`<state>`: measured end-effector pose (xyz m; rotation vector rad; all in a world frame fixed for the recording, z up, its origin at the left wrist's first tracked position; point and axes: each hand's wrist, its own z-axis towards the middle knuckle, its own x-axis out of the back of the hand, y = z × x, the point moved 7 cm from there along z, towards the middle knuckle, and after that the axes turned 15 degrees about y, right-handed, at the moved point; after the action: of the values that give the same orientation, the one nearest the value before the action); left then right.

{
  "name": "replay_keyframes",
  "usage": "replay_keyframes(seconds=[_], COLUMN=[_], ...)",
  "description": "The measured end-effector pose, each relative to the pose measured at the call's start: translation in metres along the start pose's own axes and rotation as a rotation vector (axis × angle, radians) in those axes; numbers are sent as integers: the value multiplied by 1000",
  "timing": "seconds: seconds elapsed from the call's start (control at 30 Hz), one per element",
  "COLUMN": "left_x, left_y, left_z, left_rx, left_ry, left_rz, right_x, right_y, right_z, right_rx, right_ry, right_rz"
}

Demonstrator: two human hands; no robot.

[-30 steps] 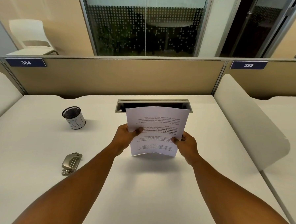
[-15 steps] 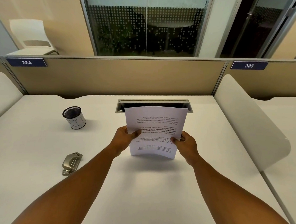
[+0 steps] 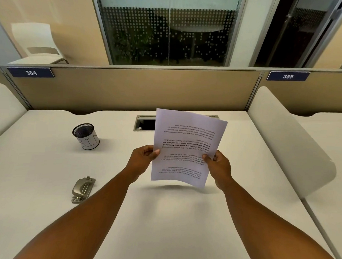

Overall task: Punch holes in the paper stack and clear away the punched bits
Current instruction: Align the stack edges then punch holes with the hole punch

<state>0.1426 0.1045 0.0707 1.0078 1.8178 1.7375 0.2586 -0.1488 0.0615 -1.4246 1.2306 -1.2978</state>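
Hands, left [image 3: 142, 159] and right [image 3: 217, 164], are pinching the paper stack [image 3: 185, 148] upright above the desk [image 3: 161, 218], squaring it; next comes reaching the hole punch [image 3: 83, 189] lying well apart

Hole punch [image 3: 83, 189] on desk [image 3: 161, 228], mesh cup [image 3: 86, 136] behind it.

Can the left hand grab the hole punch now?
Probably not yet: the left hand is gripping the paper stack. The hole punch lies unblocked on the desk beside that arm.
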Motion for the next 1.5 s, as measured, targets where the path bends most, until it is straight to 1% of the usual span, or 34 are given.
replay_keyframes(seconds=[0.13,0.33,0.47,0.57,0.67,0.87,1.0,1.33,1.5], left_x=[3,9,7,6,6,0,-2,-13,-10], left_y=[-5,-10,-11,-11,-9,2,6,7,9], left_z=[0,1,-1,-3,-5,-8,-8,-13,-12], left_rx=[19,45,93,132,174,173,180,120,83], left_ry=[28,59,58,57,69,80,115,54,65], left_rz=[1,-27,-90,-158,-286,-429,-498,-432,-388], right_x=[3,2,0,-2,-5,-15,-20,-41,-44], right_y=[4,5,4,3,4,6,5,1,5], right_z=[2,2,-2,-4,-4,-5,-6,-11,-13], right_rx=[-94,-238,-295,-319,-341,-382,-405,-418,-425], right_ry=[16,-38,-49,-54,-52,-96,-113,-249,-257], right_rz=[138,340,432,460,482,507,536,654,614])
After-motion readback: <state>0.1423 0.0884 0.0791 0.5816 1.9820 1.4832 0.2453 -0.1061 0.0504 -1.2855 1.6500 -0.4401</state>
